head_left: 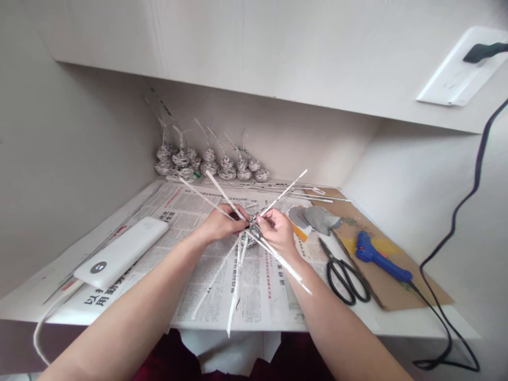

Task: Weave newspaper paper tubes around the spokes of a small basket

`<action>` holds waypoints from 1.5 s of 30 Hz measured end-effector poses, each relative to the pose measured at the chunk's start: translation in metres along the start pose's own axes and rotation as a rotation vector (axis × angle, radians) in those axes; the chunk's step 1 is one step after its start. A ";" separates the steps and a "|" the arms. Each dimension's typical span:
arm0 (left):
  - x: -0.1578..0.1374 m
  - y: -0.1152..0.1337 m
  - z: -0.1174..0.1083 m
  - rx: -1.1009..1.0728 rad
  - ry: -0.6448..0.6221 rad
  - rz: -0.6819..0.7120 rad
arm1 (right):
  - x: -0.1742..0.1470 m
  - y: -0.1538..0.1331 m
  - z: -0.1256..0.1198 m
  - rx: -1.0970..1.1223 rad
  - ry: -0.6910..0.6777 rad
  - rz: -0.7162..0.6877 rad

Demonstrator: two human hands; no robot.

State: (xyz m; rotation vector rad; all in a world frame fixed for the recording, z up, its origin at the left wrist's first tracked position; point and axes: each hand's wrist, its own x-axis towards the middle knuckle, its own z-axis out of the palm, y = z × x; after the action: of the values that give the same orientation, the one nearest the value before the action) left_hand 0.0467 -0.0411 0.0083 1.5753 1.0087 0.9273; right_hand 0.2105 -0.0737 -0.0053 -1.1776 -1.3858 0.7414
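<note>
Over the middle of the newspaper, my two hands meet at a small woven paper gourd (249,242) with rolled paper strips (237,286) sticking out in several directions. My left hand (225,222) is closed, its thumb and fingers pinching the strips at the gourd's top from the left. From the right, my right hand (277,230) pinches a strip beside the same spot, its fingertips almost touching those of my left. Fingers and strips partly cover the gourd's upper part.
Finished woven gourds (227,168) line the back wall. A white power bank (123,251) lies at left. On the right are black scissors (344,272), a blue glue gun (381,256) on cardboard (413,286), a grey cloth (321,218) and a hanging black cord (452,222). Newspaper (182,254) covers the table.
</note>
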 end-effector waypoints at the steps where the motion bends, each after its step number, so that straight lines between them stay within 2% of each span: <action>1: 0.000 0.000 0.000 0.007 0.001 0.014 | 0.001 0.003 0.001 0.066 0.009 0.020; 5: 0.001 -0.002 0.000 0.016 0.005 0.046 | 0.004 0.010 0.006 0.301 0.038 0.129; 10: 0.000 -0.003 0.000 0.004 0.005 0.042 | 0.007 0.010 0.006 0.581 0.043 0.391; 12: 0.000 -0.003 0.000 0.010 0.010 0.049 | 0.008 0.008 0.003 0.638 0.039 0.421; 17: 0.001 -0.005 0.000 0.062 0.000 0.074 | 0.012 0.000 -0.005 0.598 0.001 0.235; 19: 0.002 -0.006 0.000 0.075 0.003 0.085 | 0.012 -0.001 -0.007 0.433 0.017 0.148; 21: 0.003 -0.008 0.001 0.081 0.013 0.091 | 0.011 0.001 -0.009 0.243 -0.032 0.095; 23: 0.004 -0.010 0.002 0.080 0.026 0.095 | 0.010 0.006 -0.010 0.168 -0.119 0.113; 25: 0.003 -0.009 0.002 0.080 0.025 0.111 | 0.010 0.010 -0.010 0.197 -0.147 0.167; 30: 0.000 -0.002 -0.001 0.153 -0.047 0.209 | 0.011 0.011 -0.008 0.202 -0.060 0.222; 35: -0.004 0.005 -0.002 0.121 -0.096 0.163 | 0.011 0.007 -0.007 0.265 -0.036 0.320; 40: -0.004 0.008 0.002 0.052 -0.044 0.058 | 0.012 0.007 -0.006 0.294 -0.066 0.224; 45: -0.002 0.005 0.002 0.010 -0.055 0.042 | 0.013 0.007 -0.006 0.266 -0.092 0.162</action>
State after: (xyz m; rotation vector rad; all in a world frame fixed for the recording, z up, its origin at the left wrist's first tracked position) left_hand 0.0483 -0.0447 0.0124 1.6271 0.9462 0.9034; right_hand 0.2199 -0.0610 -0.0066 -1.0633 -1.2309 1.0715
